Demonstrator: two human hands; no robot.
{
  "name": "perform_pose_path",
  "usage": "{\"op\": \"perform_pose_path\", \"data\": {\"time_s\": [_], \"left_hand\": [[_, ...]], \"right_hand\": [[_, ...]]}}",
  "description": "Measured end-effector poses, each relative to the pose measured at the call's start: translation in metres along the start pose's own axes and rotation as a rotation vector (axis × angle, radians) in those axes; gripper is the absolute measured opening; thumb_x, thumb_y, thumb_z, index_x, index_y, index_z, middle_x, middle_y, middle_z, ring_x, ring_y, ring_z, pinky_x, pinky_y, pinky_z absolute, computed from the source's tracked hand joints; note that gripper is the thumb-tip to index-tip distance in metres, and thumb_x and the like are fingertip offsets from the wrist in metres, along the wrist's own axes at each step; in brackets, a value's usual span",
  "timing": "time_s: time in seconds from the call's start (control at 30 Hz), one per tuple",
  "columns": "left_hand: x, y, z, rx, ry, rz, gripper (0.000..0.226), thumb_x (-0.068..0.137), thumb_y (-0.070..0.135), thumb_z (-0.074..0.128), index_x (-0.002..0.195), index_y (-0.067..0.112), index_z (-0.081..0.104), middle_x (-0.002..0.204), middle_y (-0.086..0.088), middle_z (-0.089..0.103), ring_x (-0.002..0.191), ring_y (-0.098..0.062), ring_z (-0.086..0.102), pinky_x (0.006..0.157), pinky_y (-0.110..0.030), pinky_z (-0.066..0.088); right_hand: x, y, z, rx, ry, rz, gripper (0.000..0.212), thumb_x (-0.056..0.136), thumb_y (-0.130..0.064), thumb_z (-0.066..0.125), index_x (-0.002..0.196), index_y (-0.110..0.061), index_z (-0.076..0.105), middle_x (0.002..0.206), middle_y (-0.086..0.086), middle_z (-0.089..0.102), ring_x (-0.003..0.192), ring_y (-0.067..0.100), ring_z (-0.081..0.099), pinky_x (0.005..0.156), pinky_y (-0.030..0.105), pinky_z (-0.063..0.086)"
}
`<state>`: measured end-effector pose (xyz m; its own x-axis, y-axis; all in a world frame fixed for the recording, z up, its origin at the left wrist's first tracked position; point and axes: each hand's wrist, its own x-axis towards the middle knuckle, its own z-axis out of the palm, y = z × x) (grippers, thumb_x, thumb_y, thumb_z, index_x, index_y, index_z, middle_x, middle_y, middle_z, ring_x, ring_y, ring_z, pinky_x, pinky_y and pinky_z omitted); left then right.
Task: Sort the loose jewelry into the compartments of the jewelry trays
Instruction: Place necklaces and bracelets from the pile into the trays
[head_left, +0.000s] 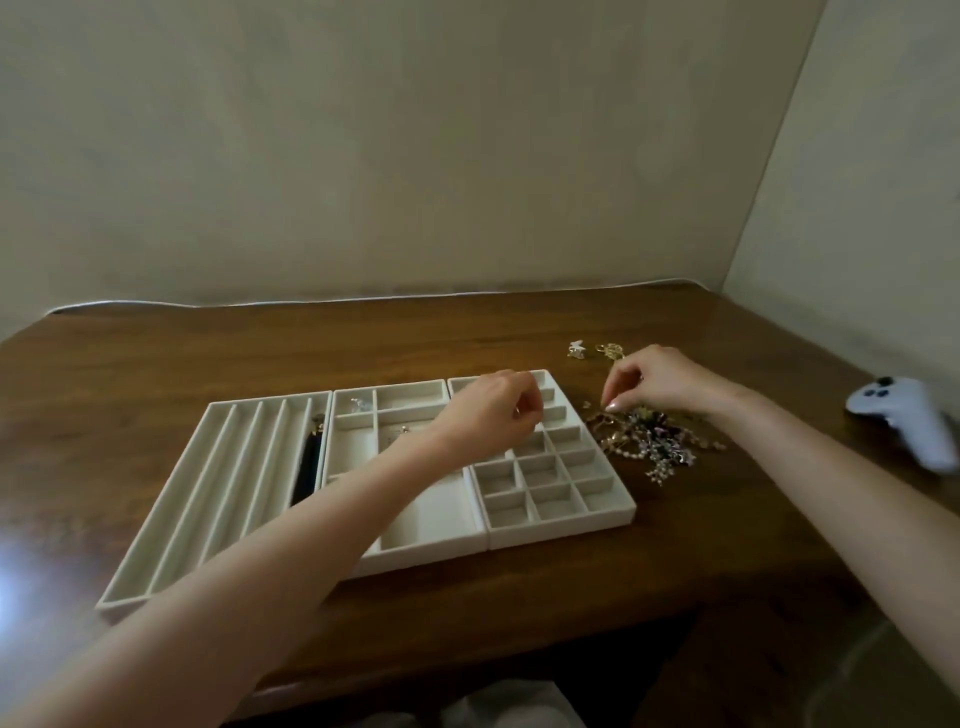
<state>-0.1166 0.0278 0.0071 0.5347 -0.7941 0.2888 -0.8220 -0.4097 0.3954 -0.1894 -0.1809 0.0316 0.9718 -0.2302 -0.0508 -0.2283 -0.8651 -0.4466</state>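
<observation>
While the right hand (655, 383) pinches tangled gold-and-purple jewelry (655, 442), the left hand (492, 406) seems curled, grip closed.

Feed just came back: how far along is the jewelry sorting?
Early. Done: a black strap lies in the long-slot tray, a few small pieces in the middle tray. In hand: the right hand pinches at the tangled pile; the left hand, fingers curled, is over the grid tray. Left: nearly all the pile and loose pieces behind it; visible grid cells look empty.
</observation>
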Motion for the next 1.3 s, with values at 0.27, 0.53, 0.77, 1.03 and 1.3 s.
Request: {"op": "perform_pose_path", "data": {"time_s": [0.27, 0.53, 0.77, 1.03, 1.3], "left_hand": [[0.014, 0.009, 0.014, -0.001, -0.008, 0.023, 0.013, 0.092, 0.020, 0.052, 0.098, 0.011, 0.060, 0.103, -0.003, 0.060, 0.087, -0.014, 0.057, 0.080, -0.031, 0.052], [0.019, 0.009, 0.020, -0.024, 0.026, 0.023, 0.011, 0.091, 0.018, 0.053, 0.098, 0.013, 0.060, 0.104, -0.003, 0.057, 0.090, -0.015, 0.058, 0.082, -0.032, 0.052], [0.027, 0.017, 0.021, -0.083, 0.029, 0.030, 0.011, 0.091, 0.017, 0.053, 0.099, 0.012, 0.060, 0.105, -0.004, 0.058, 0.091, -0.017, 0.057, 0.081, -0.032, 0.051], [0.036, 0.020, 0.022, -0.163, 0.013, -0.028, 0.022, 0.091, 0.018, 0.055, 0.111, 0.009, 0.055, 0.112, -0.005, 0.060, 0.099, -0.017, 0.057, 0.085, -0.031, 0.050], [0.043, 0.023, 0.021, -0.497, 0.037, -0.132, 0.056, 0.085, 0.021, 0.065, 0.132, 0.008, 0.039, 0.125, -0.004, 0.056, 0.113, -0.013, 0.053, 0.088, -0.019, 0.044]], "right_hand": [[-0.006, 0.017, 0.001, -0.114, -0.189, 0.052, 0.015, 0.071, -0.024, 0.080, 0.081, -0.022, 0.069, 0.089, -0.008, 0.065, 0.091, 0.010, 0.060, 0.084, 0.033, 0.050], [-0.014, 0.018, 0.006, -0.265, -0.197, 0.029, 0.005, 0.079, -0.028, 0.073, 0.082, -0.025, 0.069, 0.086, -0.011, 0.065, 0.077, 0.003, 0.056, 0.061, 0.022, 0.042], [-0.006, 0.023, -0.014, 0.331, 0.059, -0.018, 0.006, 0.085, -0.009, 0.063, 0.082, -0.010, 0.058, 0.081, 0.006, 0.068, 0.074, 0.017, 0.063, 0.065, 0.025, 0.048], [-0.002, 0.014, -0.025, 0.698, 0.260, -0.101, 0.004, 0.086, -0.007, 0.061, 0.084, -0.009, 0.059, 0.066, 0.004, 0.058, 0.056, 0.011, 0.061, 0.057, 0.018, 0.052], [0.002, -0.003, -0.025, 0.676, 0.270, -0.184, 0.010, 0.082, -0.017, 0.069, 0.085, -0.010, 0.063, 0.059, -0.003, 0.056, 0.045, 0.007, 0.048, 0.045, 0.017, 0.040]]}}
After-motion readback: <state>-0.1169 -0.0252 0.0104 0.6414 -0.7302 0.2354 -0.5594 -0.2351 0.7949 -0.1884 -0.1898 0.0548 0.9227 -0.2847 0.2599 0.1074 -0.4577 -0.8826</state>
